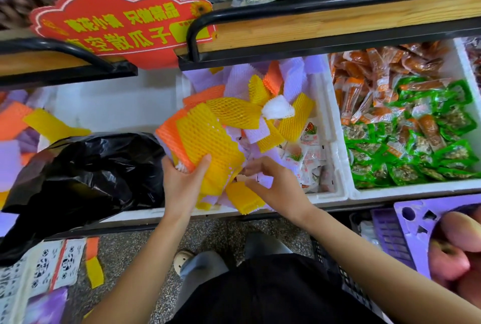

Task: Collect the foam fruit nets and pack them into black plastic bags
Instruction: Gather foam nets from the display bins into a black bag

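Our L hand (182, 185) grips a stack (208, 141) of foam nets, thumb across the yellow top sheet, orange ones under it. The stack's long axis runs up & away from the palm, leaning over the bin (330, 125). The bag (86, 175) lies just left of that hand, close by the wrist, its black plastic crumpled; we can't see a clear mouth. So the L hand is nearer for the drop, probably a short swing leftward. Our R hand (278, 183) hovers low at the bin's near edge, fingers curled at a pale piece by the stack's lower corner; can't tell if it truly pinches. Loose nets (296, 118) look light, flat, ribbed mesh (yellow, orange, lilac, white), mixed w/ snack packs (309, 157).
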{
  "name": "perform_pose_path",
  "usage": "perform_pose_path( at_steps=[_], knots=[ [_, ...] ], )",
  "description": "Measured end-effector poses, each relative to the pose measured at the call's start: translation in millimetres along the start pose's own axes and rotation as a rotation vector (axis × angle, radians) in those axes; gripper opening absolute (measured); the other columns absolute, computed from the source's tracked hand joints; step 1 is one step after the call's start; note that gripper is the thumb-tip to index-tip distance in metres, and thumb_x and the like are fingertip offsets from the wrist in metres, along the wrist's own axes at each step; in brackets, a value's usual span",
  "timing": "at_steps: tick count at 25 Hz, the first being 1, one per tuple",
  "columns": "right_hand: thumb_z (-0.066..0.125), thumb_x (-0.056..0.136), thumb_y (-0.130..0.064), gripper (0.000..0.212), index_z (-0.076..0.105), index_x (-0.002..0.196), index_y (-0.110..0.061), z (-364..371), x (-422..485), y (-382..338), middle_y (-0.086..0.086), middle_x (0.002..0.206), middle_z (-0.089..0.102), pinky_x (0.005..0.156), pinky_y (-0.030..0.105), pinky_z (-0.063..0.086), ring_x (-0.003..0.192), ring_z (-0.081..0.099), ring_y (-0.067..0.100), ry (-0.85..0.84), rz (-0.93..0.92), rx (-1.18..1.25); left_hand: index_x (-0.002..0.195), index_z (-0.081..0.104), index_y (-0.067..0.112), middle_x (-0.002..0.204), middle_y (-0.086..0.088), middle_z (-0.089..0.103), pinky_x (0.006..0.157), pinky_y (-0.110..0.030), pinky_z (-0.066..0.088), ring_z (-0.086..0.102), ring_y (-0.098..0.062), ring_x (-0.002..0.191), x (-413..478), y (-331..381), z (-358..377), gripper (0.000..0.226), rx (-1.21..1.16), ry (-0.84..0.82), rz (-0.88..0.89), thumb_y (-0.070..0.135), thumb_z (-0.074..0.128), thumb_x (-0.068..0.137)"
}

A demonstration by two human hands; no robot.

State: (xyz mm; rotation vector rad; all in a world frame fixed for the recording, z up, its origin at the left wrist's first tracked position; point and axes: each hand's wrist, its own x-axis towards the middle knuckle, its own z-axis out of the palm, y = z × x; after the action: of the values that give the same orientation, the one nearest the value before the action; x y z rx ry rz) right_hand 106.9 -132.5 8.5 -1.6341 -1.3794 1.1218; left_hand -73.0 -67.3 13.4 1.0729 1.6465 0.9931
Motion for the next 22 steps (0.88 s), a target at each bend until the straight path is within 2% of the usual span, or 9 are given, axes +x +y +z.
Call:
perform_pose_path(
  at_steps=[4,6,8,10,12,14,17,20,22],
  knots=[
    [0.075,0.077,-0.032,0.065,0.046,0.134,-0.027,19,-2,33,-0.003,0.138,0.045,0.1,0.03,0.035,0.129,0.035,0.017,-0.372,0.104,-0.535,0.115,0.04,0.011,0.1,0.002,0.058,0.065,-0.01,0.047,0.056,0.003,0.079,11,1,-26,0.048,0.013,0.051,0.021,0.014,0.073,0.08],
    [0.066,0.086,-0.025,0.042,0.055,0.127,-0.024,20,7,38,0.0,0.13,0.054,0.09,0.032,0.043,0.121,0.047,0.021,-0.257,0.116,-0.557,0.117,0.041,0.008,0.105,0.0,0.058,0.067,-0.013,0.046,0.056,-0.001,0.082,17,-1,-37,0.049,0.005,0.051,0.024,0.014,0.073,0.08],
    [0.058,0.092,-0.026,0.024,0.061,0.112,-0.013,10,19,32,0.009,0.104,0.066,0.07,0.034,0.045,0.097,0.06,0.028,-0.098,0.148,-0.546,0.123,0.041,0.002,0.11,-0.002,0.059,0.07,-0.017,0.046,0.058,-0.005,0.087,20,-2,-46,0.055,-0.003,0.049,0.035,0.015,0.073,0.081],
    [0.056,0.093,-0.026,0.024,0.055,0.102,-0.003,-9,31,19,0.013,0.081,0.061,0.056,0.035,0.034,0.074,0.057,0.031,0.091,0.171,-0.482,0.124,0.041,0.002,0.107,0.0,0.06,0.069,-0.013,0.047,0.059,-0.001,0.085,21,-2,-51,0.053,-0.007,0.049,0.051,0.012,0.071,0.082],
    [0.057,0.092,-0.02,0.021,0.047,0.1,-0.003,-20,34,-5,0.009,0.077,0.054,0.054,0.035,0.027,0.067,0.049,0.027,0.353,0.125,-0.339,0.119,0.04,0.006,0.098,0.007,0.059,0.063,-0.007,0.046,0.057,0.011,0.077,20,-1,-52,0.048,-0.013,0.032,0.054,0.01,0.071,0.082],
    [0.059,0.09,-0.014,0.021,0.043,0.101,-0.006,-8,24,-35,0.001,0.079,0.052,0.055,0.033,0.026,0.068,0.048,0.021,0.495,-0.006,-0.2,0.116,0.039,0.009,0.097,0.007,0.058,0.066,-0.011,0.046,0.057,0.008,0.078,17,-1,-51,0.052,-0.02,0.005,0.044,0.015,0.075,0.079],
    [0.06,0.086,-0.006,0.034,0.039,0.113,-0.007,41,-5,-69,-0.009,0.09,0.058,0.059,0.029,0.038,0.072,0.053,0.009,0.363,-0.167,-0.107,0.117,0.039,0.008,0.101,0.004,0.059,0.07,-0.015,0.046,0.057,0.0,0.085,12,1,-50,0.057,-0.03,-0.107,0.015,0.022,0.077,0.077],
    [0.053,0.085,-0.013,0.057,0.027,0.135,-0.02,81,-18,-78,0.009,0.126,0.058,0.074,0.039,0.05,0.102,0.061,0.029,0.218,-0.201,-0.202,0.112,0.038,0.011,0.099,0.007,0.058,0.068,-0.009,0.048,0.057,-0.002,0.087,0,9,-49,0.041,-0.105,-0.195,0.002,0.016,0.068,0.084],
    [0.058,0.083,-0.028,0.072,0.023,0.144,-0.01,96,-17,-83,0.013,0.136,0.049,0.087,0.035,0.047,0.116,0.055,0.028,0.201,-0.171,-0.231,0.108,0.041,0.014,0.095,0.007,0.056,0.068,-0.013,0.048,0.057,-0.007,0.088,-9,18,-60,0.032,-0.191,-0.252,0.011,0.023,0.063,0.086]
  ],
)
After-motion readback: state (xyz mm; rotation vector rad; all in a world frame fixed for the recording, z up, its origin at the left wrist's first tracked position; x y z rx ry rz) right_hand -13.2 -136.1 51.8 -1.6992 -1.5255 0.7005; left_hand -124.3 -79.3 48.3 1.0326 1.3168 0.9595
